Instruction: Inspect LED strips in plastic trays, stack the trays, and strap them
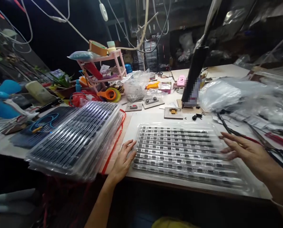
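In front of me on the white table lies a clear plastic tray [174, 148] filled with rows of dark strips that carry small parts. My left hand [124, 160] rests at the tray's left edge, fingers bent a little and apart, with nothing held. At the right edge my right hand [243, 148] has its fingers stretched toward the tray; whether they touch the rim I cannot tell. A tall stack of similar trays [79, 136] holding dark strips stands to the left of my left hand.
Behind the tray sit small grey blocks [173, 113] with parts on them. A black upright post [195, 74] rises at the back right, beside clear plastic bags [238, 95]. Tweezer-like tools [260, 134] lie at right. A pink rack [103, 63] and blue fan [6, 98] stand at left.
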Available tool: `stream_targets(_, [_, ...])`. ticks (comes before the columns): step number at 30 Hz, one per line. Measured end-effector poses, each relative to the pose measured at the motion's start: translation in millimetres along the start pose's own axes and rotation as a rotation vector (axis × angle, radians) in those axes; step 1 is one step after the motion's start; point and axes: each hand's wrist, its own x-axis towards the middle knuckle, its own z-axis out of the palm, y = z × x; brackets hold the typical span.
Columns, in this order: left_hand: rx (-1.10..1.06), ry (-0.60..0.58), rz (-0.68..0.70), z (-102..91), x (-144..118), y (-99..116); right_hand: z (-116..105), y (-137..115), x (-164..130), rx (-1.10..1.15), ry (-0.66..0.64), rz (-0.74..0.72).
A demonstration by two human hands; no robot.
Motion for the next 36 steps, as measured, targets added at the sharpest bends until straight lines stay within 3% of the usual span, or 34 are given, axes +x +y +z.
stream_targets(5, [0.13,0.005,-0.008,7.3,2,5,13,14,3,-0.486,0.09,-0.464])
stream_targets(8, [0.222,-0.033,0.036,10.8,5,2,27,18,3,-0.649,0.072,-0.617])
stream_targets(14, [0.333,-0.038,0.144,15.7,13,-17,28,6,-1,-0.948,0.032,-0.592])
stream_targets(20, [0.215,-0.038,0.125,10.0,11,-1,18,5,5,-0.808,0.062,-0.564])
stream_targets(24, [0.179,-0.085,0.081,5.3,10,11,21,7,4,-0.943,0.049,-0.522])
stream_targets(31, [0.143,-0.068,-0.001,2.1,10,3,15,3,3,-0.775,-0.059,-0.576])
stream_targets(36, [0.118,-0.027,-0.009,7.3,9,2,20,8,3,-1.03,-0.029,-0.619])
